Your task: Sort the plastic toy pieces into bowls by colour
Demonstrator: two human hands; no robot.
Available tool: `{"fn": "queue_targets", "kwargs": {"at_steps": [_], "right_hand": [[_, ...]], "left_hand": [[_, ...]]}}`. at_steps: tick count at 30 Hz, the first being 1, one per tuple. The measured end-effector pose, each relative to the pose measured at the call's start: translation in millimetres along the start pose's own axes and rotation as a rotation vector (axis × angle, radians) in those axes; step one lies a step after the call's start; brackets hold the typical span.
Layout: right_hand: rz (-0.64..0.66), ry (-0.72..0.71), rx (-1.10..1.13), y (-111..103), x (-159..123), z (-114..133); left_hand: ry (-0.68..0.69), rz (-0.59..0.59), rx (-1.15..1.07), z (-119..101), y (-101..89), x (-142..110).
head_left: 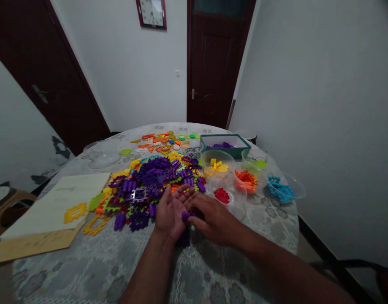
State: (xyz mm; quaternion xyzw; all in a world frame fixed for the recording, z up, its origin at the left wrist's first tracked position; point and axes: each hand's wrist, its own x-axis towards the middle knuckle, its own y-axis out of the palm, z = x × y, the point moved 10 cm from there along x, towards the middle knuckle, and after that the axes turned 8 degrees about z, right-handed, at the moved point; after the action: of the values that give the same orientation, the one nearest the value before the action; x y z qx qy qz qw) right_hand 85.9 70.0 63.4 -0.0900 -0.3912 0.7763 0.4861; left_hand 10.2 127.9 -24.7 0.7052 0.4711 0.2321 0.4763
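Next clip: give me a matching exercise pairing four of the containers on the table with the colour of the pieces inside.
Containers:
1. green rectangular box
2. clear plastic bowl beside the box
3. clear plastic bowl nearest the right hand
4. clear plastic bowl farthest right

Colours:
A. red
B. blue
C. purple
D. yellow

Pairs: 1-C, 2-D, 3-A, 4-B

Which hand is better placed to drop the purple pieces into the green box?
Probably the right hand: its fingers are already at the purple pieces lying in the open left hand, and the green box sits on its side of the table.
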Motion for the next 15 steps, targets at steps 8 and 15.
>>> {"fn": "queue_targets", "kwargs": {"at_steps": [8,15], "right_hand": [[0.119,0.096,-0.015,-29,-19,-7],[-0.303,0.3,-0.142,-174,16,-87]], "left_hand": [[0.063,-0.058,0.031,-6,-12.2,1],[0.208,-0.229,0.001,-23,-30.8,-5]]}}
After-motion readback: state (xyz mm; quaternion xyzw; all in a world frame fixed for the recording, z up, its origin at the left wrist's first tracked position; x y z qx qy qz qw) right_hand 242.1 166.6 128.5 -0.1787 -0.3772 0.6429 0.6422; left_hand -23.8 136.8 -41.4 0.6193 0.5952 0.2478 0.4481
